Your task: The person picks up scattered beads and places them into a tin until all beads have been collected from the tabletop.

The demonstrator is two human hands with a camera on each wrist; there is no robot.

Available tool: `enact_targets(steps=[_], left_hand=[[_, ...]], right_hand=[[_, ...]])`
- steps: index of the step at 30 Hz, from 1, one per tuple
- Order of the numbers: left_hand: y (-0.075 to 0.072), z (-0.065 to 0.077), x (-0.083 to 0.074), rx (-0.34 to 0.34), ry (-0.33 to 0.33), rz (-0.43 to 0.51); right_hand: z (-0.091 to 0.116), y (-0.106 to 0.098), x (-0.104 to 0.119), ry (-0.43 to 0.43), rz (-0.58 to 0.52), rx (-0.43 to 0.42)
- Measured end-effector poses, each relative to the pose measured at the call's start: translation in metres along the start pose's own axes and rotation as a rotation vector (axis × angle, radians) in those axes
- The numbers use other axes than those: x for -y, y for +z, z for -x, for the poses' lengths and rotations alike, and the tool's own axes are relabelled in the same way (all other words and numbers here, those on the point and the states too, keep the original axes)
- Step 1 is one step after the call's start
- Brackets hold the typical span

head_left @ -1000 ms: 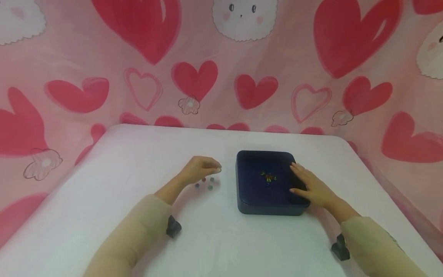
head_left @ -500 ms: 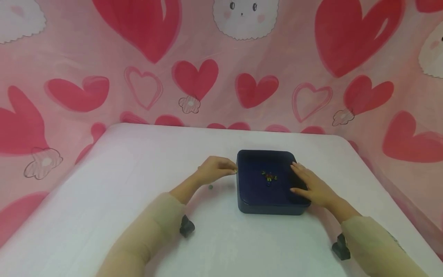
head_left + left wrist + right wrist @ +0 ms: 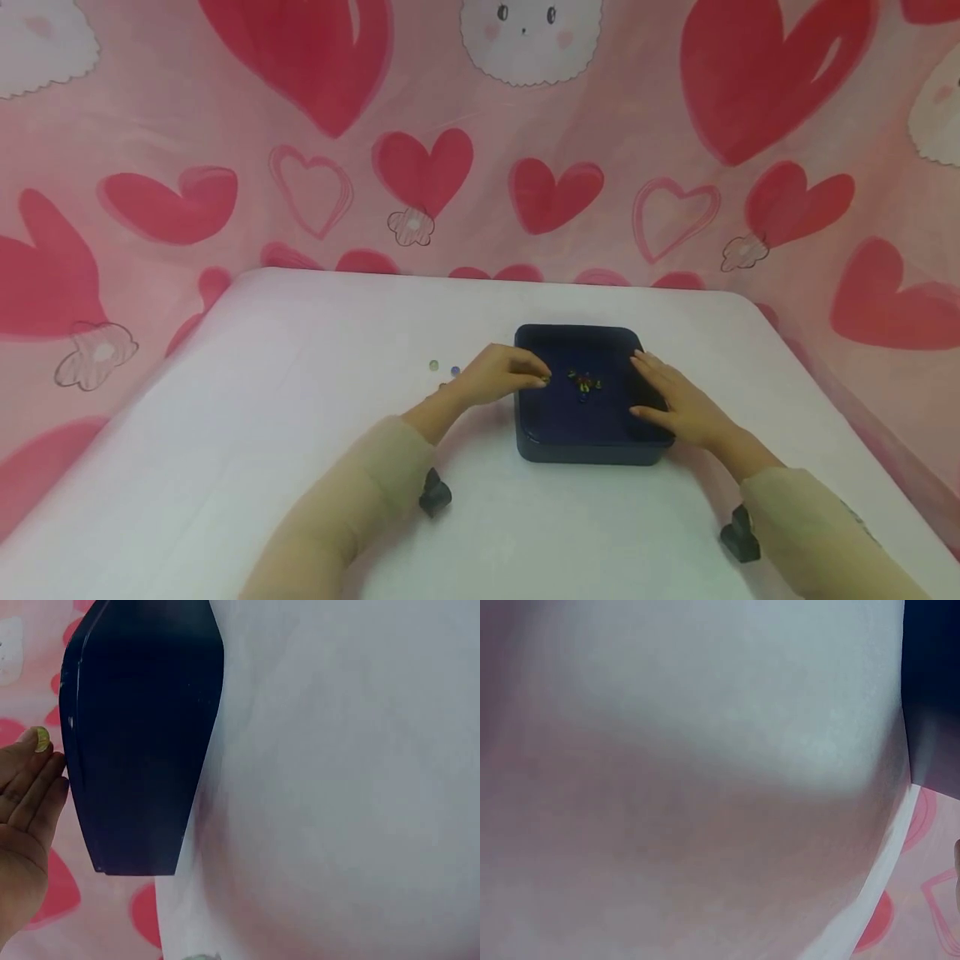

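Note:
A dark blue square box (image 3: 592,454), open at the top, stands on the white table. My left hand (image 3: 495,373) is over its left rim, thumb and fingertips pinching a small yellow marble (image 3: 43,739), as the left wrist view shows. Inside, near the middle, lies a cluster of colourful marbles (image 3: 584,383). My right hand (image 3: 684,410) rests on the right rim, its fingers extended over the inside. In the right wrist view only a sliver of that hand shows at the right edge.
Beside my left wrist lie a pale marble (image 3: 434,365), a blue marble (image 3: 455,370) and a partly hidden reddish one (image 3: 442,386). A pink heart-patterned cloth (image 3: 442,75) hangs behind the white table (image 3: 330,333).
My left hand has moved right, from beside the loose marbles to over the box's left part, carrying the marble. My right hand has stayed on the right rim.

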State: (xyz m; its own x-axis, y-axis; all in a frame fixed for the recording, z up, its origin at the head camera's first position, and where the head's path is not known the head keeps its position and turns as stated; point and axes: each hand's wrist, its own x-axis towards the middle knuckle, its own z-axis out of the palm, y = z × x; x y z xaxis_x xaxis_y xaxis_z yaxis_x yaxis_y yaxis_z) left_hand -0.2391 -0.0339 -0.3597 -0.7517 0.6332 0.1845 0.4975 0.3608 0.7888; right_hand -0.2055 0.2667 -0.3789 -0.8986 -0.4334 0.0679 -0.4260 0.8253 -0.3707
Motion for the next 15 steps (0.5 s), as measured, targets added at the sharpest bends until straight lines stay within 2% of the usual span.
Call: enact_targets(steps=[15], left_hand=[[0.019, -0.016, -0.007, 0.024, 0.040, -0.046]], right_hand=[[0.000, 0.001, -0.001, 0.002, 0.002, 0.000]])
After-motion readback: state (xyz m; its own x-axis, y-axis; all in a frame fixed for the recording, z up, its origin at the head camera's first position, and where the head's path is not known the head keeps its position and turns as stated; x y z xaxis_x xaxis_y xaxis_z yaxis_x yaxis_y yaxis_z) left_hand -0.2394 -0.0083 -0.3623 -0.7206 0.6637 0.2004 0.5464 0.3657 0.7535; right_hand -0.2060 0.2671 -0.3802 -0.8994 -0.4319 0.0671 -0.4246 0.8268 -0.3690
